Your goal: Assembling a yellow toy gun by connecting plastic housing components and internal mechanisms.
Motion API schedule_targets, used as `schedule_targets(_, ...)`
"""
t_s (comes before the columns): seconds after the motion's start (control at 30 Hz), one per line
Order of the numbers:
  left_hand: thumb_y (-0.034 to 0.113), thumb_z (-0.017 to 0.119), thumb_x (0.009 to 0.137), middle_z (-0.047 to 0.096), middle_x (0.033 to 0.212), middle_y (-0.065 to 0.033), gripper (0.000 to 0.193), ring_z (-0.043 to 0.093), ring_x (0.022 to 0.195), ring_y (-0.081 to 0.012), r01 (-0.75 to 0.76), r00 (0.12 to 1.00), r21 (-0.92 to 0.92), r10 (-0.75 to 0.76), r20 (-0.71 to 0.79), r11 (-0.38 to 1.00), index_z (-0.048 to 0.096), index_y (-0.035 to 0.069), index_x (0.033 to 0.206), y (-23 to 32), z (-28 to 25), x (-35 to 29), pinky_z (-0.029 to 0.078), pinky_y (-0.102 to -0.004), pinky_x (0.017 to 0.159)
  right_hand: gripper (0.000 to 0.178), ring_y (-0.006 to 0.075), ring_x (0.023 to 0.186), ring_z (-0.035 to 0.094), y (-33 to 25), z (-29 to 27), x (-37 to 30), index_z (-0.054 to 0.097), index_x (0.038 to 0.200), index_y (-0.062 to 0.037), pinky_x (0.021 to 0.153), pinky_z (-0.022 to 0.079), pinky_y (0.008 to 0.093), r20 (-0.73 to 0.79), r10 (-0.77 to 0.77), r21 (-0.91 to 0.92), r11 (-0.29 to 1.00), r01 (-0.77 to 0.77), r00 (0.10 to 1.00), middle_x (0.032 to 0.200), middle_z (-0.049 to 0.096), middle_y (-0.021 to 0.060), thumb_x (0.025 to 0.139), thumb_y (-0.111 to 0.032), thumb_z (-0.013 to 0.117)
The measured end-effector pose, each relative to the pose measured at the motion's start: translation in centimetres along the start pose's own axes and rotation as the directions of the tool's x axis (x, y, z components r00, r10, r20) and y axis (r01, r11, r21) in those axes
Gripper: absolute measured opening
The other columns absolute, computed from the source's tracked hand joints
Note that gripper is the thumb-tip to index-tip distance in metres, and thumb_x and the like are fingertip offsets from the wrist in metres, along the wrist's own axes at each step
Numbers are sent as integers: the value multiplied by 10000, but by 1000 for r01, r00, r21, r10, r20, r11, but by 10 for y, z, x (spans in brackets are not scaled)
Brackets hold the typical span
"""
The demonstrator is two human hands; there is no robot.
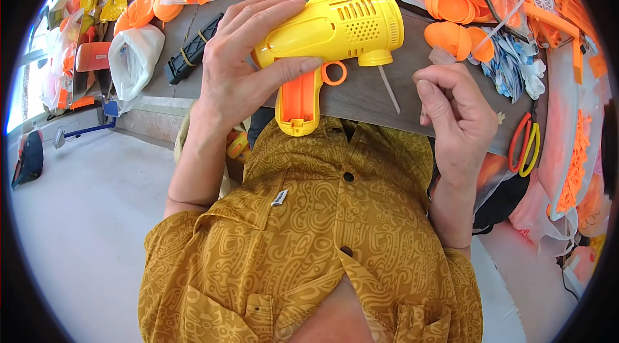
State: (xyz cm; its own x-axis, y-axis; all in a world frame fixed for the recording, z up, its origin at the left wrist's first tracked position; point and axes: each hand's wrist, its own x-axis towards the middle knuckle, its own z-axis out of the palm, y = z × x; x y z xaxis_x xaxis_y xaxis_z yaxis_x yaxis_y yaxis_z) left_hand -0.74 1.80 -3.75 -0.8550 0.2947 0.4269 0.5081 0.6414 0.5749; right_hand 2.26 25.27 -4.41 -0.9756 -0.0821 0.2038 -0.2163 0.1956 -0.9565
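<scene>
My left hand (242, 59) is wrapped round a yellow toy gun (367, 20), thumb along its near side, and holds it over the table. The gun's handle (297, 101) points toward me and shows an orange hollow inside. In front of the handle sits an orange ring-shaped trigger (334, 73). A thin whitish tube (389, 90) hangs from the round yellow socket (375, 57) under the barrel. To the right, apart from the gun, my right hand (458, 107) is closed with curled fingers. A small translucent piece (442, 55) shows just beyond its knuckles; whether the fingers grip it is hidden.
Orange cup-shaped parts (448, 40) and orange pieces in bags line the far edge. On the left are a dark bar with rubber bands (193, 49) and a white bag (135, 59). Scissors (525, 143) and blue-white packets (512, 69) lie at the right.
</scene>
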Motion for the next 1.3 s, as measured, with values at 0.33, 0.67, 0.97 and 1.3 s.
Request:
schedule_targets(0.33, 188, 741, 600, 575, 1004, -116, 500, 544, 906, -238, 10, 999, -40, -8, 49, 999, 575, 39, 1047, -1, 0, 2, 435, -312, 780, 231, 62, 561, 487, -8, 18, 0, 482, 1039, 39, 463, 399, 166, 2, 232, 115, 966, -231, 973, 911, 550, 94, 813, 2, 508)
schedule_targets(0.67, 179, 744, 588, 563, 964, -108, 481, 554, 844, -260, -59, 994, 3, 58, 88, 998, 573, 42, 1016, -2, -3, 6, 444, -325, 752, 444, 75, 512, 476, -9, 36, 7, 319, 1178, 50, 391, 396, 183, 81, 371, 331, 866, -376, 925, 896, 535, 134, 793, -49, 517)
schedule_targets(0.97, 177, 744, 591, 540, 944, -104, 479, 548, 840, -249, -2, 997, -77, 8, 80, 997, 555, 43, 1010, -4, -2, 6, 449, -318, 725, 489, 56, 420, 411, -8, 46, 15, 277, 1199, 34, 324, 359, 176, 102, 395, 509, 768, -389, 913, 925, 546, 139, 784, -35, 526)
schedule_targets(1.3, 253, 788, 552, 537, 949, -95, 783, 531, 884, -182, 289, 944, -315, -215, 250, 904, 398, 2, 1182, -7, -10, 7, 430, -297, 775, 571, 63, 436, 446, -8, 50, 13, 223, 1245, 12, 317, 331, 171, 106, 411, 559, 728, -396, 906, 950, 550, 147, 767, 10, 536)
